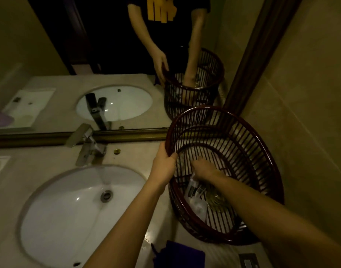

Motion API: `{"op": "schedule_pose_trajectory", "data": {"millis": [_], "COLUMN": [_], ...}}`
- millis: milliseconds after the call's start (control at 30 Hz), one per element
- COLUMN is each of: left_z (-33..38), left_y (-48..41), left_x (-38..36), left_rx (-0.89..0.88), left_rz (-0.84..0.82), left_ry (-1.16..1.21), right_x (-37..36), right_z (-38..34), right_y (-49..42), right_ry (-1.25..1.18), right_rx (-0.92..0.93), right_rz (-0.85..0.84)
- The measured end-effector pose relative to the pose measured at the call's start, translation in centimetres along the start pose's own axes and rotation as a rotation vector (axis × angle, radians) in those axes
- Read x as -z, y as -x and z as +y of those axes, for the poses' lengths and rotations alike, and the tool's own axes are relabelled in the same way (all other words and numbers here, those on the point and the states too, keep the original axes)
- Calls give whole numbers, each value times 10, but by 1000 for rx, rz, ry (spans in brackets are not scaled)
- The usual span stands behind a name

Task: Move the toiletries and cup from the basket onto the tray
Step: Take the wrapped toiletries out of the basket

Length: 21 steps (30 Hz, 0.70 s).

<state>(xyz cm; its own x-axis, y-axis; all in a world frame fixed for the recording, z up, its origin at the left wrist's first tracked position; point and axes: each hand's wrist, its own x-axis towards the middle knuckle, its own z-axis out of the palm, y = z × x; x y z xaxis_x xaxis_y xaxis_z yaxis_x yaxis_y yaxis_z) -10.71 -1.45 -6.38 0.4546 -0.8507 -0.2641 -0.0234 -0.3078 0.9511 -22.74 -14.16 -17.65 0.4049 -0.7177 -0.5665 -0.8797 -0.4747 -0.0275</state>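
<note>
A dark red slatted basket (249,132) stands on the counter at the right, against the wall. My left hand (164,163) grips its near-left rim. My right hand (204,169) reaches down inside the basket, fingers curled around something I cannot make out. Under that hand lie white toiletry packets with dark labels (194,192) and a clear glass cup (217,200) on the basket's floor. A white tray shows only as a reflection in the mirror (26,107) at the far left.
A white oval sink (73,215) with a chrome faucet (88,146) fills the counter on the left. The mirror runs along the back. A dark blue cloth (179,256) lies at the counter's front edge. The tiled wall closes the right side.
</note>
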Motion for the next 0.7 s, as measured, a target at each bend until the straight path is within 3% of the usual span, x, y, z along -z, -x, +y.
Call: {"op": "schedule_pose_trajectory", "data": {"millis": [200,333,433,500,567,700], "left_z": [-1,4,18,37,56,78], "left_y": [-1,7,14,18,22,32], "left_x": [1,10,19,22,21,10], "left_rx": [14,38,-133,-259,-278,-29], "left_rz": [-21,-86,41,42,-117,-504], "left_ry": [18,64,-25,-6,68,347], "right_x": [35,77,123,153,178,201], "right_z": [15,33,57,68,73,68], "right_y": [8,46,91,122,147,162], "right_ry": [-165,-234,-364,-511,-692,-901], "right_rx": [127,291,428,490,535,569], "right_rz": [-27,112,224,244,260,304]}}
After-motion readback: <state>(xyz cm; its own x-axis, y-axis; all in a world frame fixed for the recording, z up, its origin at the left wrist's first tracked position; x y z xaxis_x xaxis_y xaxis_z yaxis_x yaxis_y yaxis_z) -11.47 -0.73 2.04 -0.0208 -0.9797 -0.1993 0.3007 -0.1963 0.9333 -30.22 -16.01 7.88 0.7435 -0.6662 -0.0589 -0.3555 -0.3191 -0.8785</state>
